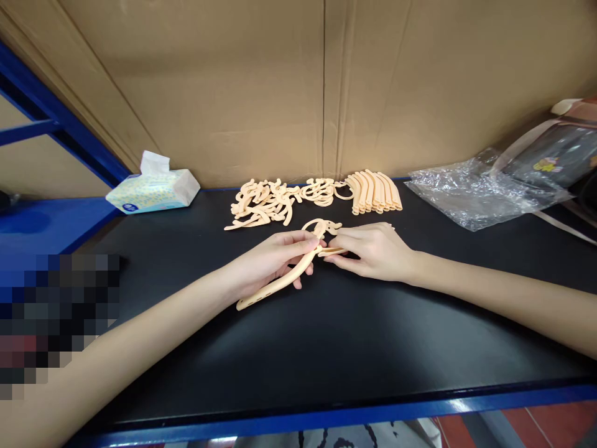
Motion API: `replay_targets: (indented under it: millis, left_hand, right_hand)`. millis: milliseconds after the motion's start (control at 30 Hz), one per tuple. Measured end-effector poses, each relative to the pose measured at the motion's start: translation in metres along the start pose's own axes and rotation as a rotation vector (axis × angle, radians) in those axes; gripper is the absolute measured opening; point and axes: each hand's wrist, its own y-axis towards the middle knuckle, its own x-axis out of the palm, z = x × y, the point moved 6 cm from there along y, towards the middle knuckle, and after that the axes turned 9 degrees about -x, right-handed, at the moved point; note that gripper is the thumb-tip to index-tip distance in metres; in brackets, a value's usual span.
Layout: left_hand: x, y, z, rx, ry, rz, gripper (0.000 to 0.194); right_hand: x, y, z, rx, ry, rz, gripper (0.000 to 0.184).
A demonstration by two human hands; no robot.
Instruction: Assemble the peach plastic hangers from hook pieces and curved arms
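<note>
L hand (280, 254) has its thumb & fingers closed on a long curved beige pc (280, 283), which slants down to the near L over the mid part of the black bench (326, 348). R hand (373, 249) pinches a second beige pc (332, 251) by the long one's upper end; behind, a jumbled pile (261, 200) & neat row (375, 193) of similar pcs lie b/w a tissue pack (153, 191) (L) & clear plastic bag (476, 196) (R).

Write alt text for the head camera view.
The left hand grips a curved cream strip while the right hand holds another piece near its far end, above a black table. Behind lie more cream pieces, a tissue pack and clear plastic.
</note>
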Motion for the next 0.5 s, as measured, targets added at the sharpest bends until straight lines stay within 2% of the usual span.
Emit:
replay_targets:
  millis: [133, 500]
  left_hand:
    - [0.0014, 0.0001, 0.0001, 0.022, 0.012, -0.024, 0.019]
    - [0.0034, -0.0019, 0.0029, 0.05, 0.073, 0.038, 0.02]
  right_hand:
    - [-0.0005, -0.0002, 0.0001, -0.004, -0.028, 0.008, 0.035]
    - [-0.0007, -0.0004, -0.0021, -0.04, -0.05, 0.012, 0.035]
